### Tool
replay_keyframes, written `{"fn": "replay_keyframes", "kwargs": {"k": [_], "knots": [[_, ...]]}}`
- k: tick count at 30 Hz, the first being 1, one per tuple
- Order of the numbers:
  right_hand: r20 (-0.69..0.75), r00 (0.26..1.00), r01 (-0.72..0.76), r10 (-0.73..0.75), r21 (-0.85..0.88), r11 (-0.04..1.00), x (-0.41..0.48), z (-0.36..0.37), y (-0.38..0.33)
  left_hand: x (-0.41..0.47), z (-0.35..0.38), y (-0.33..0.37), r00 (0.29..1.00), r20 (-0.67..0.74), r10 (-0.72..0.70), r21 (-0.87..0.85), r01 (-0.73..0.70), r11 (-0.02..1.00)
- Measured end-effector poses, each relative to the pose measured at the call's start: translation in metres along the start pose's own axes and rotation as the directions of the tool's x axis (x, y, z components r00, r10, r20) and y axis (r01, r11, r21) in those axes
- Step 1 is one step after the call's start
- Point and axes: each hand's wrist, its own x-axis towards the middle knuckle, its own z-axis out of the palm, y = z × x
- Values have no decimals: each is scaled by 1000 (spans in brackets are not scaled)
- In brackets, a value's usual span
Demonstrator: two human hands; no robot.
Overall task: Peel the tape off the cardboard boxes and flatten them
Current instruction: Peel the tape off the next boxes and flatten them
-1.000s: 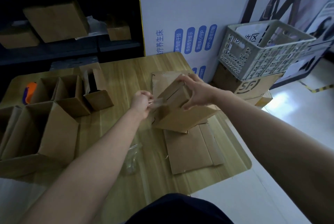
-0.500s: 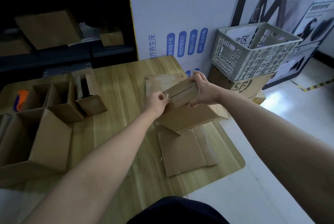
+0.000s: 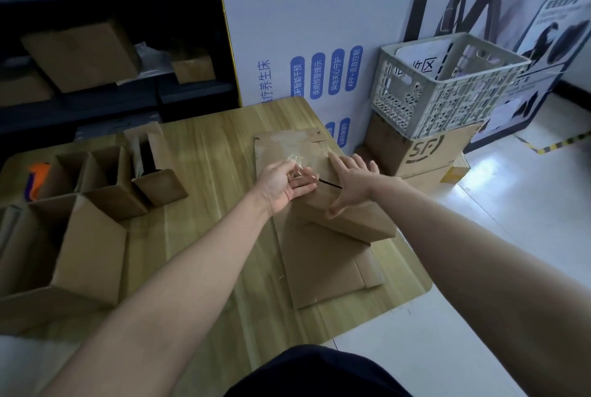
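tape (image 3: 299,165) in left hand (image 3: 281,183) grip, over box (image 3: 350,220)

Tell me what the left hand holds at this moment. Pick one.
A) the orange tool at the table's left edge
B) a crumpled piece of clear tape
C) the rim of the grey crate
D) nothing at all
B: the left hand holds crumpled clear tape at its fingertips just above the cardboard box, while the right hand presses flat on that box.
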Motion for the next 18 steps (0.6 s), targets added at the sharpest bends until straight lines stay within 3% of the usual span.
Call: {"fn": "replay_keyframes", "kwargs": {"k": [10,14,16,18], "knots": [[-109,974,174,-196,-183,968,2,15,-39,1,-32,-1,974,-225,-35,30,43,999],[-152,951,240,-270,-189,952,5,5,-44,6,-50,10,891,-455,17,20,-9,1000],[-144,952,244,-270,-175,954,7,-2,-40,9,-64,16,820,-561,112,168,-19,986],[-116,957,245,-267,-169,955,9,-5,-39,10,-74,16,755,-585,296,487,35,872]]}}
